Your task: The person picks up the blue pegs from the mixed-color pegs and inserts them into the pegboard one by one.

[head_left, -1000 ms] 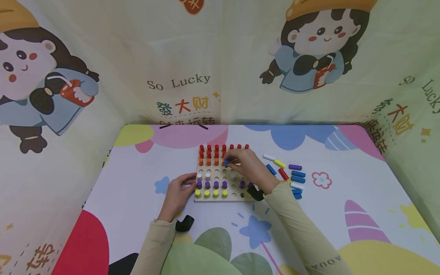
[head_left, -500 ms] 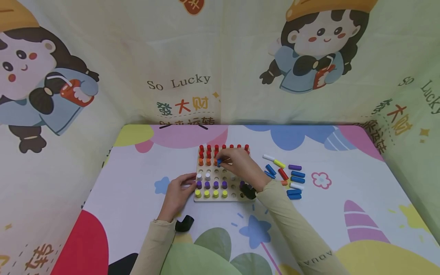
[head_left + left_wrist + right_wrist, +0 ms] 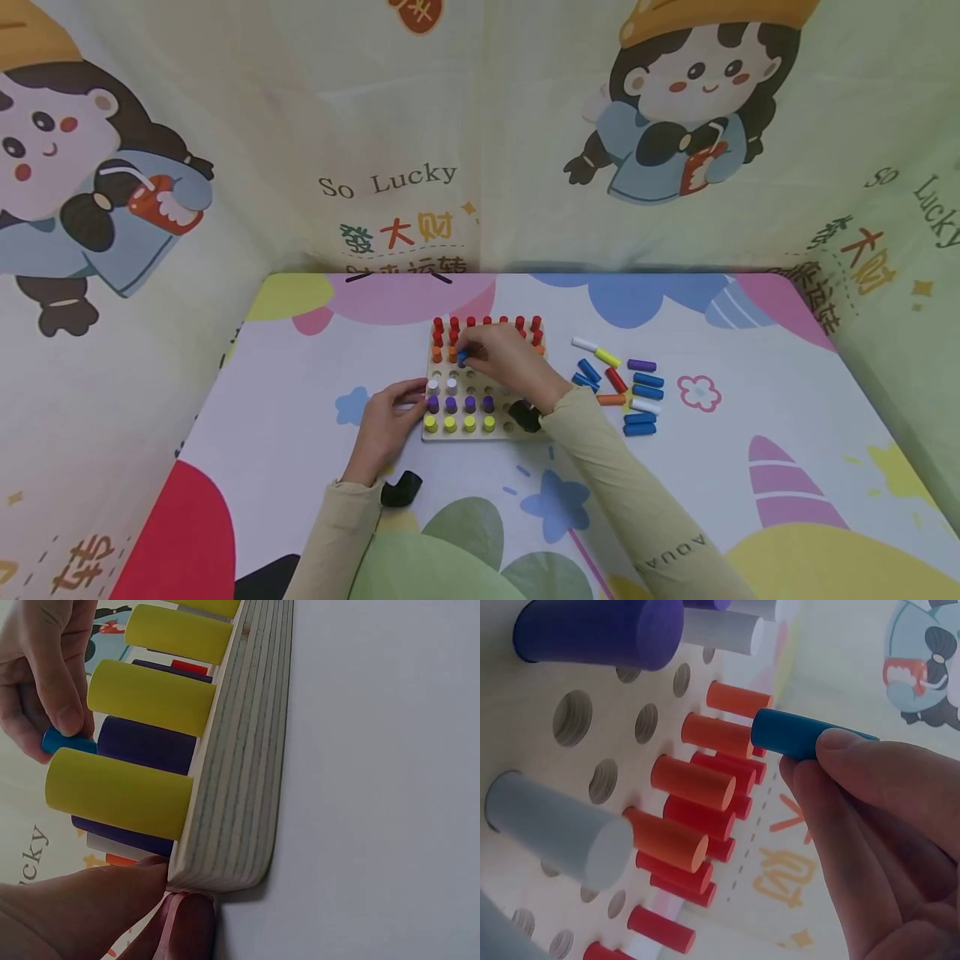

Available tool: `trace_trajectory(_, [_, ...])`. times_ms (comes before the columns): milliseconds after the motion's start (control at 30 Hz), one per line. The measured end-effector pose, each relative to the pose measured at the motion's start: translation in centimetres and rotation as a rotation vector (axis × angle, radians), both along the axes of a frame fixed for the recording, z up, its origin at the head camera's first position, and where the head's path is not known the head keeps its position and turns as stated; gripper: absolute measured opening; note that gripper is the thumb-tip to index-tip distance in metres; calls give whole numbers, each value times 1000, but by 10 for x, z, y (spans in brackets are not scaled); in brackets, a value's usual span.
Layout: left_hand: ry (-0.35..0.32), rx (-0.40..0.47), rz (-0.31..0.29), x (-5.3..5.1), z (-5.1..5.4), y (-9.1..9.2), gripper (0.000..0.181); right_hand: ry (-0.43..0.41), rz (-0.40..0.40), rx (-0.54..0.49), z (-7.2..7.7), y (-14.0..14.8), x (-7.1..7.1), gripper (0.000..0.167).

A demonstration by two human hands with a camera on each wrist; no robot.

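Observation:
A wooden pegboard [image 3: 480, 435] lies on the table with upright pegs in rows: red at the back, then orange, white, purple and yellow [image 3: 450, 424]. Between the orange and white rows, a row of holes shows. The right hand [image 3: 513, 362] pinches a blue peg [image 3: 802, 735] between thumb and fingers above the board, near the orange pegs [image 3: 694, 782]; the peg is clear of the holes. At the board's left edge the left hand [image 3: 390, 425] holds the rim, its thumb and fingers at the near corner in the left wrist view.
Right of the board lie loose pegs: several blue [image 3: 648, 380], white [image 3: 584, 342], a yellow [image 3: 607, 358], a purple [image 3: 642, 365], a red [image 3: 616, 380] and an orange [image 3: 611, 400]. A patterned cloth wall [image 3: 525, 233] stands behind the table.
With the blue peg in its fingers, the right hand has moved left across the board, uncovering more loose pegs at the right. The left hand stays at the board's edge.

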State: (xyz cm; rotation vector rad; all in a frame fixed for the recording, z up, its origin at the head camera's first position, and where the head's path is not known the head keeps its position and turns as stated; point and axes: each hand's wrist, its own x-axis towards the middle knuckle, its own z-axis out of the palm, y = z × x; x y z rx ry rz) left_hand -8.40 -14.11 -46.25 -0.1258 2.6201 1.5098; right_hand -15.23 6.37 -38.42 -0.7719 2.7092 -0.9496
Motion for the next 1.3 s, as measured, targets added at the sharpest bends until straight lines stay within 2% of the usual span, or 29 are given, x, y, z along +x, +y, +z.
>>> trace_trajectory(233, [-7, 7, 0, -1, -2, -1, 37, -22, 39, -22, -1, -7, -3, 21])
trace_trajectory(633, [3, 22, -11, -2, -1, 0, 37, -24, 92, 50, 1, -17, -9, 23])
trace_trajectory(767, [0, 16, -4, -1, -1, 0, 37, -20, 110, 58, -1, -21, -10, 19])
trace_trajectory(1067, [-1, 10, 8, 0, -1, 0, 37, -21, 132, 18, -8, -27, -12, 13])
trace_trajectory(1300, [10, 20, 7, -1, -1, -1, 37, -54, 126, 49, -9, -32, -14, 15])
